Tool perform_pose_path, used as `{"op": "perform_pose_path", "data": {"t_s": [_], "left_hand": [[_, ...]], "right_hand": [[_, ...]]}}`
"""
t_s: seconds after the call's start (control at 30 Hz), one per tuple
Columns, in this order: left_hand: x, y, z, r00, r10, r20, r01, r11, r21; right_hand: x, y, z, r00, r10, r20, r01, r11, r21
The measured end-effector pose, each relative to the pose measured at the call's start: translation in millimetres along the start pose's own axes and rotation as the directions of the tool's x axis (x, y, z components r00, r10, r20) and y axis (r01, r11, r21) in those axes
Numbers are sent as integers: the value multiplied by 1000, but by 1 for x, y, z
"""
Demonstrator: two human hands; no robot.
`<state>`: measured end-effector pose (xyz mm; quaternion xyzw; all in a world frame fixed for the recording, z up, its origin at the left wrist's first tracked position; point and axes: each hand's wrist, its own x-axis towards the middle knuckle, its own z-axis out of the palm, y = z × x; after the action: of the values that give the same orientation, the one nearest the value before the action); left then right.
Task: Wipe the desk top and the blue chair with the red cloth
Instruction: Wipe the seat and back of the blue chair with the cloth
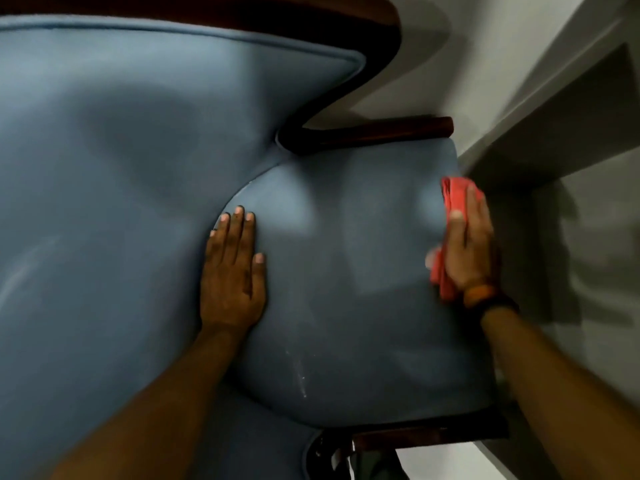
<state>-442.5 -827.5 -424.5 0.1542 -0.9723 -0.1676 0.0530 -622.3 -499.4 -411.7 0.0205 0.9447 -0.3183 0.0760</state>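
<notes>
The blue chair [346, 306] fills most of the view, its padded seat in the middle and its backrest [121, 133] to the left. My left hand [232, 268] lies flat on the seat, fingers together, beside the seam with the backrest. My right hand [467, 244] presses the red cloth [453, 199] against the seat's right edge; the cloth shows above and below the palm and looks blurred. The desk top is hidden from this angle.
Dark wooden armrests [381, 133] frame the seat at the top and at the bottom [415, 439]. A grey wall and a boxy grey ledge [554, 133] stand close on the right of the chair. A pale floor shows behind the chair.
</notes>
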Motion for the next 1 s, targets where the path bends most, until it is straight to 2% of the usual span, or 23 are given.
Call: {"op": "perform_pose_path", "data": {"t_s": [0.03, 0.1, 0.2, 0.3, 0.37, 0.4, 0.43, 0.5, 0.6, 0.7, 0.77, 0.83, 0.87, 0.93, 1.0], "left_hand": [[0, 0, 0, 1000, 2, -5, -2, 1000, 6], [0, 2, 0, 1000, 4, -14, -4, 1000, 15], [0, 4, 0, 1000, 9, -13, -9, 1000, 16], [0, 1, -2, 1000, 17, 2, -17, 1000, 6], [1, 1, -4, 1000, 20, 4, -20, 1000, -7], [1, 1, -4, 1000, 16, 0, -16, 1000, -14], [0, 0, -4, 1000, 12, -5, -13, 1000, -19], [-1, 1, -3, 1000, 3, -14, -3, 1000, -19], [-2, 2, -4, 1000, 3, -25, -4, 1000, -18], [-2, 4, -5, 999, 4, -40, -5, 1000, -26], [-1, 5, -6, 999, -4, -39, 1, 998, -66], [0, 3, -9, 999, -21, -28, 17, 990, -141], [1, 2, -12, 999, -26, -23, 22, 983, -183], [3, -1, -16, 999, -29, -15, 25, 971, -237], [2, 0, -18, 999, -34, -6, 32, 970, -241]], "right_hand": [[26, -14, 6, 1000, 5, -4, -5, 1000, -23], [57, -45, 21, 999, -38, -6, 36, 980, -193], [18, -91, 52, 955, -288, 69, 292, 877, -381], [-105, -99, 73, 791, -519, 322, 607, 731, -312], [-171, -64, 59, 693, -570, 442, 711, 642, -287], [-189, -37, 44, 680, -569, 463, 724, 620, -302], [-199, -13, 27, 691, -545, 475, 714, 615, -334], [-183, 15, -4, 779, -450, 438, 618, 673, -407], [-110, -9, 0, 927, -270, 261, 367, 799, -477], [-39, -82, 51, 957, -268, 112, 289, 841, -457], [-34, -123, 85, 932, -340, 122, 358, 824, -440], [-79, -136, 103, 838, -486, 250, 546, 743, -388], [-115, -129, 103, 755, -563, 338, 655, 675, -340], [-183, -86, 81, 539, -670, 510, 836, 501, -224], [-218, -30, 46, 343, -713, 611, 935, 323, -149]]}}
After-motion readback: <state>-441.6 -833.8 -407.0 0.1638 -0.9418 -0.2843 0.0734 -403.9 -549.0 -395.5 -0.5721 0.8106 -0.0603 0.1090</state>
